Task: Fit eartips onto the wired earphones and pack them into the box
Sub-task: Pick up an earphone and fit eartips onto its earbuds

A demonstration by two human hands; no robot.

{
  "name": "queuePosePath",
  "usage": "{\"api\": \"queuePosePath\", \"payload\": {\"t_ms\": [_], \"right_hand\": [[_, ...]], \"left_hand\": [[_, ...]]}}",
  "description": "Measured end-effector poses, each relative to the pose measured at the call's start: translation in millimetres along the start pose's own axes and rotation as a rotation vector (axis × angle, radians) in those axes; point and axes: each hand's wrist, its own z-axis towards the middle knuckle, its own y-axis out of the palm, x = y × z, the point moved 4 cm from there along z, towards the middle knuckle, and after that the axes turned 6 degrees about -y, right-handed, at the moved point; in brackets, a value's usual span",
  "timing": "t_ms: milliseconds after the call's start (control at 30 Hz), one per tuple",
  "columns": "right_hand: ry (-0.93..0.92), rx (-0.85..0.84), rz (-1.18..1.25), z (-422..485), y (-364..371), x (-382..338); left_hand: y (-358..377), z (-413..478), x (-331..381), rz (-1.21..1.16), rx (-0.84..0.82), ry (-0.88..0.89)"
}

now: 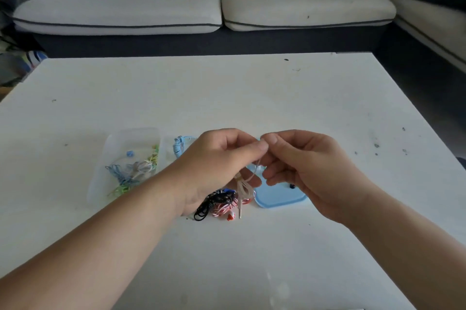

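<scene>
The box [137,134] lies far left, well apart from the work. The left hand [216,168] pinches the top end of the white earphones [243,188], whose bundled cable hangs straight down, plug lowest. The right hand [310,173] pinches that same end, tip to tip with the left. Any eartip there is hidden, so I judge the push runs sideways.

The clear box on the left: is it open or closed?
Open. No lid covers the clear box; coiled earphones show inside it. A blue lid lies flat on the table.
</scene>
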Motion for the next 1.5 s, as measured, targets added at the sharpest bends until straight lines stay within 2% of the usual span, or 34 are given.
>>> {"api": "queuePosePath", "payload": {"t_ms": [200, 333, 400, 600, 733, 833, 967, 1133, 1233, 1300, 1333, 1400, 1500], "right_hand": [[0.019, 0.011, 0.008, 3, -7, 0], [0.013, -0.014, -0.014, 3, -4, 3], [0.03, -0.026, 0.049, 5, -3, 4], [0.044, -0.189, 0.166, 5, 3, 0], [0.044, -0.082, 0.199, 6, 2, 1], [0.072, -0.042, 0.216, 7, 0, 1], [0.092, -0.059, 0.09, 6, 1, 5], [0.018, 0.0, -0.083, 8, 2, 10], [-0.013, -0.006, -0.08, 11, 3, 4], [-0.003, 0.049, -0.05, 16, -5, 1], [-0.008, 0.097, -0.111, 20, -12, 1], [-0.03, 0.171, -0.395, 28, -26, 8], [-0.078, 0.137, -0.76, 40, -26, 29]], "left_hand": [[7, 6, -3, -0.097, 0.097, 0.078], [5, 12, -3, -0.123, 0.083, 0.095], [2, 12, -3, -0.145, 0.112, 0.091], [-7, 11, 0, -0.041, 0.228, 0.161], [-7, 9, 2, 0.069, 0.263, 0.232], [-11, 7, 4, 0.028, 0.291, 0.227], [-11, 6, 5, 0.046, 0.268, 0.276], [0, 6, -1, 0.065, 0.258, 0.3], [-3, 8, -1, -0.011, 0.329, 0.272], [-6, 11, -2, -0.015, 0.351, 0.239], [-7, 12, -3, -0.007, 0.342, 0.219], [-6, 14, -6, 0.014, 0.308, 0.176], [-4, 14, -9, 0.054, 0.267, 0.147]]}}
